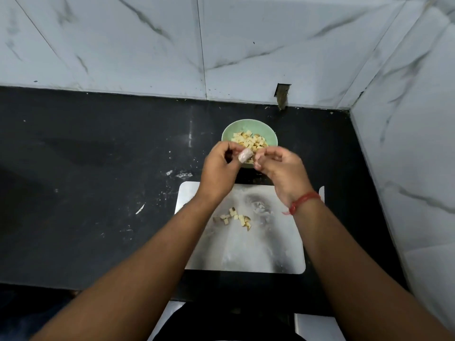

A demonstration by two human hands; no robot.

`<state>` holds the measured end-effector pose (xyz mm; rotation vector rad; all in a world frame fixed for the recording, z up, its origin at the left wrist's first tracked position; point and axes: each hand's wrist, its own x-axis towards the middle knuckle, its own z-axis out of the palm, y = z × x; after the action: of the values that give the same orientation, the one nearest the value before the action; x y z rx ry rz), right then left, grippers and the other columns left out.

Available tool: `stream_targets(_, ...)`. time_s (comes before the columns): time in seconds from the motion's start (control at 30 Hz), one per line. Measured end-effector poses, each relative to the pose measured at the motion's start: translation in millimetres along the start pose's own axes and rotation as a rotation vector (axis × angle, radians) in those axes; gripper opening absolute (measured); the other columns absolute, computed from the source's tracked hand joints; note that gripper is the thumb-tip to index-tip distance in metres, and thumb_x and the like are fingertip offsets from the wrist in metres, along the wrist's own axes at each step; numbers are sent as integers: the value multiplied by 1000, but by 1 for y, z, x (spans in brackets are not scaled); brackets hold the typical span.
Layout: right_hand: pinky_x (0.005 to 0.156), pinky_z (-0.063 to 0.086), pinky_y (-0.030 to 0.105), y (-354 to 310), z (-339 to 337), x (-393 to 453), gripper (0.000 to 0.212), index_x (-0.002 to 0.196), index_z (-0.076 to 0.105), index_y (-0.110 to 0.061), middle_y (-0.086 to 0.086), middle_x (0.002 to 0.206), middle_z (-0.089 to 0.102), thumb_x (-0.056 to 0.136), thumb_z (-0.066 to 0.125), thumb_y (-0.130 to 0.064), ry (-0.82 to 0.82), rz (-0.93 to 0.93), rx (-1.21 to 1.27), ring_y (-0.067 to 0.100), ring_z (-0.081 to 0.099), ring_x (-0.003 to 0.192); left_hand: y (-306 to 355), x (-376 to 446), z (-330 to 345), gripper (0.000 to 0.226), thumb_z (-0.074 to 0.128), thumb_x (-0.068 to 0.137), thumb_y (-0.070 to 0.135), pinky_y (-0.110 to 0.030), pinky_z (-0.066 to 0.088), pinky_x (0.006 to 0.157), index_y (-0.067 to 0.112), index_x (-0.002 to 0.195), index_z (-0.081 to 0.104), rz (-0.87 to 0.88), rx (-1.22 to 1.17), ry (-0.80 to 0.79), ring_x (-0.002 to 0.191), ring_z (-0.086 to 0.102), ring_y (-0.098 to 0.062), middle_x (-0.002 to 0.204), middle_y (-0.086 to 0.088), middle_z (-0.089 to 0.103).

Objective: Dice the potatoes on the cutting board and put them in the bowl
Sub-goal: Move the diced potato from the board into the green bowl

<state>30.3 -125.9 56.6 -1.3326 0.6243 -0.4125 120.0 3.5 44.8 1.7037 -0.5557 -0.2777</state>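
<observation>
Both hands hover above the green bowl [227, 134] of potato cubes [250, 141] at frame centre, left hand [218, 166] pinching something pale and blurred, right hand [278, 166] loosely curled, likely empty; next, probably gathering the last cubes [235, 217] off the cutting board [283, 242].

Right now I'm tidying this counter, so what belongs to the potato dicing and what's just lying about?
Belongs to the job:
green bowl of diced potato
cutting board
leftover potato cubes on the board
both hands, left hand and right hand, over the bowl

Lying about:
white scraps on the black counter
</observation>
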Motion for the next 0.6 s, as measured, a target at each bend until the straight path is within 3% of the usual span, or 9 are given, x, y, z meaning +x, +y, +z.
stream_targets(0.1, 88, 56, 33, -15, 8, 49, 20, 101, 73, -14, 3, 97, 73, 85, 65, -3, 120, -205, -473, 14, 68, 88, 5, 44, 6, 7, 75, 93, 17, -28, 54, 82, 20, 98, 71, 36, 287, -91, 88, 65, -11, 103, 1, 72)
stream_targets(0.2, 101, 47, 34, -13, 4, 72, 37, 120, 68, -17, 3, 120, 66, 88, 55, -3, -73, -318, -1099, 21, 61, 111, 0, 56, -1, 19, 70, 95, 18, -35, 54, 90, 18, 114, 74, 132, 613, -245, 102, 65, -17, 115, 1, 71)
stream_targets(0.3, 99, 47, 33, -8, -8, 54, 33, 117, 69, -12, 2, 116, 65, 91, 52, -1, -3, -509, -1110, 20, 60, 109, -5, 32, -20, 20, 65, 99, 25, -33, 52, 86, 17, 116, 71, 229, 557, -185, 102, 62, -14, 112, 3, 68)
stream_targets(0.37, 96, 47, 27, 2, -12, 28, 30, 108, 72, -9, 2, 109, 67, 90, 53, 3, 4, -638, -1027, 17, 59, 103, -21, 5, -34, 24, 61, 101, 38, -30, 50, 80, 19, 114, 69, 262, 536, -263, 96, 60, -11, 106, 5, 64)
stream_targets(0.47, 93, 36, 16, 33, -13, -13, 24, 105, 73, -13, -1, 106, 66, 91, 57, -1, -197, -658, -1072, 15, 55, 103, -51, -35, -51, 39, 51, 98, 51, -23, 46, 78, 19, 111, 68, 236, 563, -391, 92, 56, -8, 103, 6, 60)
stream_targets(0.6, 93, 44, 25, 72, -9, -36, 20, 108, 70, -17, -6, 109, 64, 93, 58, -16, -432, -578, -1106, 13, 52, 105, -83, -63, -59, 41, 59, 93, 50, -35, 48, 81, 17, 113, 69, 263, 648, -443, 93, 56, -15, 101, 5, 60)
